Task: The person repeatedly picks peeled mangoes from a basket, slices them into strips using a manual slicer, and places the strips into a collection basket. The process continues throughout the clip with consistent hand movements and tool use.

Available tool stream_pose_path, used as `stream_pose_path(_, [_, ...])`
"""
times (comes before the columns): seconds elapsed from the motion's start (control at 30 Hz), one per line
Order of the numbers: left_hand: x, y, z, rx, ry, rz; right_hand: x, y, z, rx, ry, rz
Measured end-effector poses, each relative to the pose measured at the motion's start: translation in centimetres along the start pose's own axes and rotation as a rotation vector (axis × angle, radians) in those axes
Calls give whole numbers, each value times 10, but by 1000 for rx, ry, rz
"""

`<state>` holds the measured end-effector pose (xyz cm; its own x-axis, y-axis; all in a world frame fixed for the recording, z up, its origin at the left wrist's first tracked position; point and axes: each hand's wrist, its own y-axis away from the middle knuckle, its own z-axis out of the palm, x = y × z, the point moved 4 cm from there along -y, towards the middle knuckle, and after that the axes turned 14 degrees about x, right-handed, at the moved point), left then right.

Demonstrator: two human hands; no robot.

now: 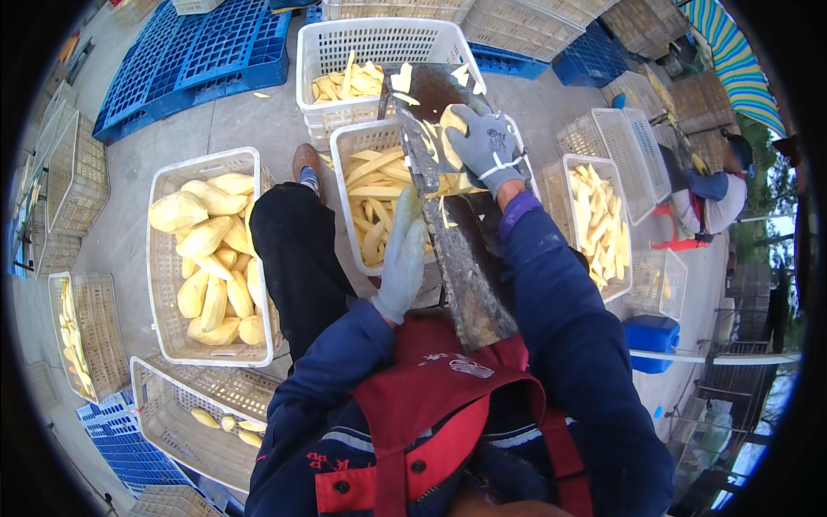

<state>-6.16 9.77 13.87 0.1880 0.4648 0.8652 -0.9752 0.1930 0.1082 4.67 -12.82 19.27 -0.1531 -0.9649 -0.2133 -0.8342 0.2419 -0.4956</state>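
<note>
A long dark board (465,258), likely a slicing board, slopes away from my lap over a white plastic crate. In a gray glove, my right hand (484,145) grips a peeled yellow tuber (453,132) against its upper part. Thin yellow slivers cling to the board around the tuber. My left hand (402,255), in a pale glove, lies along the board's left edge with fingers extended and close together; whether it touches the edge I cannot tell. Under the board, the white crate (349,226) holds cut yellow strips (378,174).
To the left stands a crate (155,258) of whole peeled tubers (210,239). Another crate (387,29) with cut pieces is ahead. At right is a crate (623,258) of strips, and a seated person (714,187) beyond. Blue pallets (207,52) lie front left.
</note>
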Motion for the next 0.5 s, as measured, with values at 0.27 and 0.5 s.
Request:
stream_pose_path(0.27, [-6,-12,-7,-72,78,-35,-13,146,-132,-7,-122,27])
stream_pose_path(0.5, [-4,-16,-7,-122,40,-17,-29,99,-89,61,-107,-99])
